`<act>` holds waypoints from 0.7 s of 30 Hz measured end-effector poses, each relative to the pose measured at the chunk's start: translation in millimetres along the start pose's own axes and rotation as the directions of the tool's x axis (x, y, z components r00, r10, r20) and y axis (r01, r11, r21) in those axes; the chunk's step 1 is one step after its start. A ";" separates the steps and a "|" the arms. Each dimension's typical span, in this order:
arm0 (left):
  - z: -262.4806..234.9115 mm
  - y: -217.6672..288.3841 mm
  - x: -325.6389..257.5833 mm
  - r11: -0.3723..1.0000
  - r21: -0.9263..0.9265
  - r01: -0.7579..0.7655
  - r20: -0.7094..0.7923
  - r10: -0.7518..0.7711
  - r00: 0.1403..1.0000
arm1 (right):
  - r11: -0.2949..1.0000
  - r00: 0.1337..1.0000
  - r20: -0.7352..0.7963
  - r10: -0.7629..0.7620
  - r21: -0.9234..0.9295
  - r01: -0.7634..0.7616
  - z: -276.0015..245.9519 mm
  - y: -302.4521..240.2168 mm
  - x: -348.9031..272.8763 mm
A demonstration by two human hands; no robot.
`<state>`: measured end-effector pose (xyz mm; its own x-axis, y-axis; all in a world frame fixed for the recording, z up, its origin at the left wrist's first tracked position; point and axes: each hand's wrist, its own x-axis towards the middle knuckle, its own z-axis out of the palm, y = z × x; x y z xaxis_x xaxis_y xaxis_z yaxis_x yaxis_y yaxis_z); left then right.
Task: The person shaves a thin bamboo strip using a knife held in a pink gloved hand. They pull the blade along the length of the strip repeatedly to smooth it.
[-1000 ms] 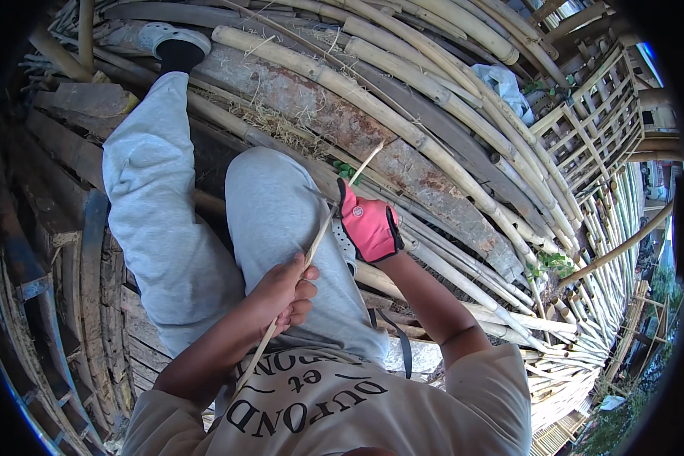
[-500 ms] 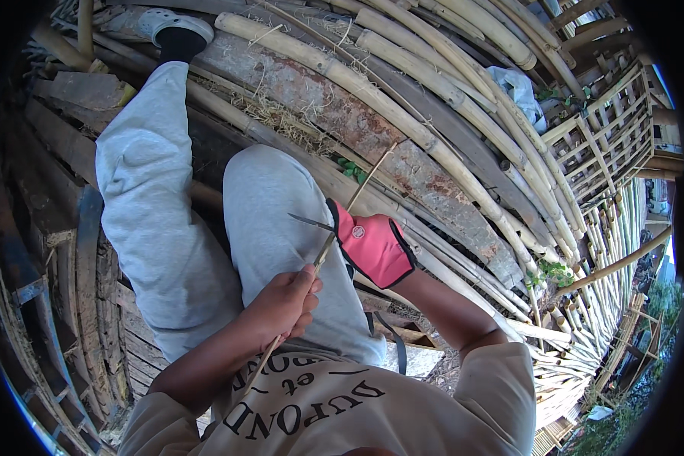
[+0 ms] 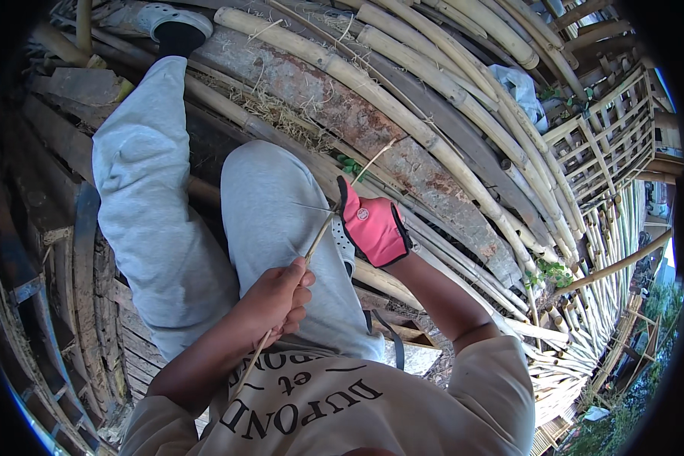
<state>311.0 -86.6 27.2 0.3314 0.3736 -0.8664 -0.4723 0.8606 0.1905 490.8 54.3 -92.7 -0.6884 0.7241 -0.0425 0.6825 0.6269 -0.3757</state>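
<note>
My bare left hand (image 3: 275,301) is closed around a thin bamboo strip (image 3: 319,237) above my bent knee. One end of the strip runs back under my left hand toward my shirt. Its far end rises past the glove and bends near the tip. My right hand (image 3: 374,229), in a pink glove with black trim, is closed on a knife whose handle the glove hides. The narrow knife blade (image 3: 311,207) points left across the grey trousers and meets the strip beside the glove.
Long bamboo poles (image 3: 403,114) and a rusty, weathered plank (image 3: 349,106) lie ahead of my legs. My left foot wears a light clog (image 3: 176,17). Woven bamboo lattice (image 3: 604,137) stands at right. Wooden boards (image 3: 76,289) lie at left, and a pale bag (image 3: 518,93) rests among the poles.
My right hand has shifted slightly farther from me with the knife. My left hand has moved a little left, still holding the strip. More of a perforated shoe shows beside the glove.
</note>
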 end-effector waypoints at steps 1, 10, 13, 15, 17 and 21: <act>-1.9 -2.3 0.5 1.000 -0.001 -0.002 -0.002 0.002 1.000 | 1.000 1.000 -0.001 -0.003 0.001 0.003 4.5 2.8 0.3; 2.0 -17.7 5.5 1.000 0.009 -0.022 0.016 0.022 1.000 | 0.836 0.862 0.014 0.507 -0.253 -0.487 42.8 136.4 29.2; 10.1 -25.5 20.6 0.982 0.180 -0.048 0.107 0.029 0.994 | 0.836 0.872 0.044 0.487 -0.313 -0.451 43.0 194.1 1.0; 11.3 -23.0 29.0 0.988 0.147 -0.057 0.164 0.033 0.986 | 0.873 0.920 0.039 0.389 -0.336 -0.355 39.2 181.5 -6.5; 8.8 -15.6 33.9 0.980 0.181 -0.082 0.120 0.060 0.991 | 0.934 0.935 0.048 0.352 0.044 -0.354 7.0 121.2 0.3; 18.2 10.0 55.8 0.977 0.147 -0.156 0.184 0.128 0.974 | 0.773 0.926 0.057 0.374 0.532 -0.345 8.3 131.3 -26.9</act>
<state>339.6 -50.8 -10.8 0.4131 0.5380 -0.7348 -0.3926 0.8333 0.3893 596.8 114.8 -148.5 -0.3956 0.8885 -0.2326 0.6348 0.0815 -0.7684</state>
